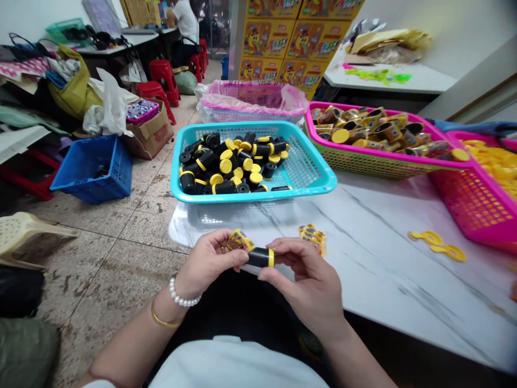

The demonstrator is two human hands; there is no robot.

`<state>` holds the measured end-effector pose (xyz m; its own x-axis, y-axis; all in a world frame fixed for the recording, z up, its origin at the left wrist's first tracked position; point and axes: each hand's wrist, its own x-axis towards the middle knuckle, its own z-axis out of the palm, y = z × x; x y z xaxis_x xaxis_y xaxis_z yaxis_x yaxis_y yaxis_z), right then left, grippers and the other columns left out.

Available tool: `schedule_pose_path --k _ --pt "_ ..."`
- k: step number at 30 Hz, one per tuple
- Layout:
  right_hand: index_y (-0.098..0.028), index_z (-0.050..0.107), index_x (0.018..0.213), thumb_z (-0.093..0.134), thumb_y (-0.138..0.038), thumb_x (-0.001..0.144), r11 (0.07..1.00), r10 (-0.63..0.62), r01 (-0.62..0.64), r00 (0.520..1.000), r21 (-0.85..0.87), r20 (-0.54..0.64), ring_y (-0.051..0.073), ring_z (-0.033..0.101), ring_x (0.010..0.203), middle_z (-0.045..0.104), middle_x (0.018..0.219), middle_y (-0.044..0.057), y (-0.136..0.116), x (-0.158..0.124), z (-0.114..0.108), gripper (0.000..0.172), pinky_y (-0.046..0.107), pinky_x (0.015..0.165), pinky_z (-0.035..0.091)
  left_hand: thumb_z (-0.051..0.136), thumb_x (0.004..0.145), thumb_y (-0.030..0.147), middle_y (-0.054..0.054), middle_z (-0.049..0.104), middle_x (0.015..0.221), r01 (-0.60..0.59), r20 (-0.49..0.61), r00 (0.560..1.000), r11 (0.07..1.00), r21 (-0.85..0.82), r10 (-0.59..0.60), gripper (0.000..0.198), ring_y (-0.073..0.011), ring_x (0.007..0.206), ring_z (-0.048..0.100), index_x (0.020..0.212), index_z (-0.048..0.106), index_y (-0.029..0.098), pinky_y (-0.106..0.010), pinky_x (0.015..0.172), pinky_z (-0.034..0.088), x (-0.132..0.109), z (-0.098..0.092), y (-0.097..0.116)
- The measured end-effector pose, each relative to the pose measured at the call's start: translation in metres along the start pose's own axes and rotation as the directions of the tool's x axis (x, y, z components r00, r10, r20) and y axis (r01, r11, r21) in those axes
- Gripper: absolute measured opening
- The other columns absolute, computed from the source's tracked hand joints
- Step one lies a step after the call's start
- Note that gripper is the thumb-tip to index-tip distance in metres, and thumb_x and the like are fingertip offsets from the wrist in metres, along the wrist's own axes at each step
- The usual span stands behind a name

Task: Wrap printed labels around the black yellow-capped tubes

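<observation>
The person sits at the corner of the table (383, 258) and holds both hands close together just over its edge. The right hand (311, 285) has its thumb and fingers closed around a black tube (260, 257) with a yellow cap, and the tube lies sideways between the two hands. The left hand (205, 264) pinches a small yellow label (239, 240) between thumb and forefinger, right at the bare end of the tube. The label touches the tube, but I do not see it wrapped around yet.

A little pile of labels (313, 237) waits on the table just behind the right hand.

I think the work is somewhere in the middle. The teal basket (254, 196) in front holds many bare tubes (230, 161), black with yellow caps, and it is about half filled. The pink basket (363, 161) to the right is quite full of wrapped tubes (375, 129), which look finished. So a good part seems done, and the teal basket is what remains, together with the tube in hand.

Two yellow rings (438, 245) lie apart on the table, near a second pink basket (468, 210).
</observation>
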<state>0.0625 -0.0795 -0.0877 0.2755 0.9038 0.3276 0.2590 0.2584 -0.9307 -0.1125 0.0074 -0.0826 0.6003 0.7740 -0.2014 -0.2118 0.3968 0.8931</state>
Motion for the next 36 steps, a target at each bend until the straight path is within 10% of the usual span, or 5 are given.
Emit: schedule_pose_path --k 11,20,29,36 --pt "-0.025 0.065 0.123 0.078 -0.033 0.083 0.992 0.125 -0.123 0.989 0.025 -0.074 0.017 0.066 0.088 0.063 0.099 0.005 0.003 0.007 0.006 0.043 0.029 0.077 0.060 0.081 0.074 0.052 -0.006 0.070 0.060 0.145 -0.076 0.986 0.987 -0.064 -0.150 0.045 -0.0133 0.052 0.066 0.084 0.068 0.011 -0.019 0.047 0.052 -0.002 0.002 0.004" --pt "-0.029 0.073 0.122 0.069 -0.022 0.088 0.996 0.020 0.004 0.958 -0.084 0.285 0.016 0.062 0.081 0.062 0.089 0.004 -0.008 0.020 -0.004 0.035 0.027 0.065 0.054 0.081 0.075 0.052 -0.003 0.068 0.067 0.143 -0.049 0.988 0.990 -0.013 -0.144 0.044 -0.0127 0.054 0.066 0.085 0.067 0.011 -0.020 0.049 0.053 -0.002 -0.001 0.001" --pt "-0.023 0.070 0.093 0.083 -0.030 0.078 0.997 0.076 -0.069 0.978 -0.045 0.194 0.015 0.062 0.066 0.063 0.085 0.002 -0.009 0.018 -0.007 0.021 0.027 0.057 0.054 0.079 0.077 0.049 -0.003 0.068 0.076 0.129 -0.027 0.991 0.990 0.064 -0.128 0.046 -0.0143 0.064 0.067 0.099 0.063 0.013 -0.022 0.052 0.054 -0.002 0.000 0.003" --pt "-0.027 0.069 0.100 0.083 -0.026 0.078 0.982 -0.106 0.108 0.994 -0.155 0.020 0.017 0.063 0.078 0.063 0.098 0.004 -0.005 0.012 -0.001 0.026 0.030 0.066 0.058 0.085 0.073 0.041 0.000 0.064 0.070 0.102 0.042 0.994 0.993 0.067 -0.105 0.038 -0.0100 0.059 0.060 0.090 0.065 0.013 -0.021 0.054 0.052 0.005 0.006 0.012"
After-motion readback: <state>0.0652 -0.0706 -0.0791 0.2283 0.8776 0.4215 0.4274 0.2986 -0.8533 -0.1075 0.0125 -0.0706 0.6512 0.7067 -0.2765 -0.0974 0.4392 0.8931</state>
